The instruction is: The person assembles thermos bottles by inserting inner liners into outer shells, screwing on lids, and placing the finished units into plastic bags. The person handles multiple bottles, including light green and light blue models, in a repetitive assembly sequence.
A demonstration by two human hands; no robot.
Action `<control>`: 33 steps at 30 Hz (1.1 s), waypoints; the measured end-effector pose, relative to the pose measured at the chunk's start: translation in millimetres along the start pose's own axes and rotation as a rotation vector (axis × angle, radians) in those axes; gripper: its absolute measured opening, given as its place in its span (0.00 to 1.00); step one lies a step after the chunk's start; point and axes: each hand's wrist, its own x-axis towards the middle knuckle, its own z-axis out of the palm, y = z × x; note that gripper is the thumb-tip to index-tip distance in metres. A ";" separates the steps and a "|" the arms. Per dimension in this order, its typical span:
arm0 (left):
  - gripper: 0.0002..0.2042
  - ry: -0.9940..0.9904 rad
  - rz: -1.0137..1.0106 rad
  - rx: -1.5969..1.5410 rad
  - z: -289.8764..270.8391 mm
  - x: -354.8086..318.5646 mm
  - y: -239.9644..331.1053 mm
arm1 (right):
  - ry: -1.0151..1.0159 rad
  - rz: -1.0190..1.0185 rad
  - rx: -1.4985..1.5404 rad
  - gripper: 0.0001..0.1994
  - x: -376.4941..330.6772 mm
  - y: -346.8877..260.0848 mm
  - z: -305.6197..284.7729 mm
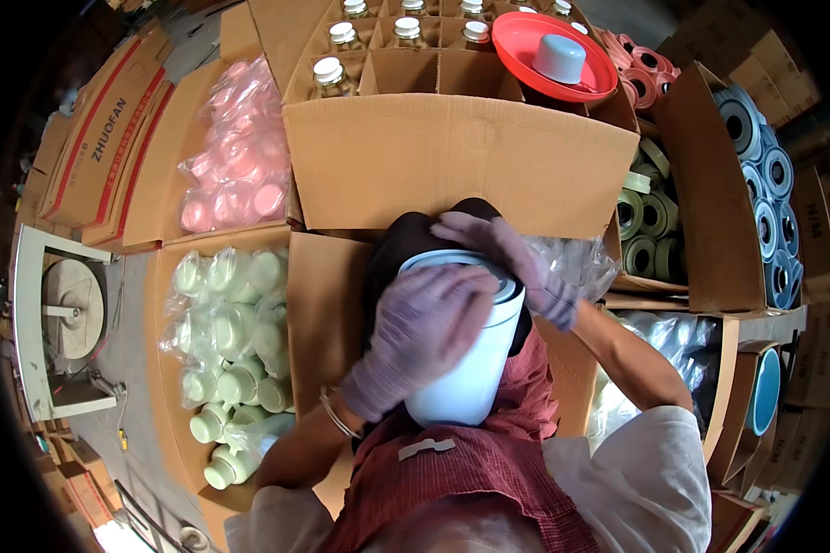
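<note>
A tall light blue flask shell (461,387) leans on my lap, its round open end away from me. Just inside that end, a blue-grey ring (504,288) partly shows. My left hand (424,332), in a thin lavender glove, is closed over the near left side of the rim; its fingers are slightly blurred. From the far right, my right hand (498,244), gloved alike, curls round the rim with its fingers pointing left. The hands cover most of the shell's mouth. Under the shell lies a dark red checked apron (470,470).
Ahead stands a divided carton (461,166) with white-capped bottles (330,77); a red basin (553,81) holding a light blue cup (560,59) rests on it. Left are bagged pink cups (240,157) and pale green cups (240,378). Right are olive rings (655,217) and blue rings (765,226).
</note>
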 end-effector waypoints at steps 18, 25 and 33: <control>0.17 0.030 -0.423 -0.832 19.5 -4.8 -54.8 | 0.097 -0.126 -0.848 0.43 -11.9 -35.4 19.0; 0.19 -0.409 -0.343 -1.341 42.1 10.5 -70.7 | -0.310 -0.119 -1.202 0.42 -54.6 -83.3 96.2; 0.17 -0.445 -0.338 -1.153 75.5 -98.3 -62.5 | -0.723 -0.372 -1.274 0.27 -54.1 -102.8 171.7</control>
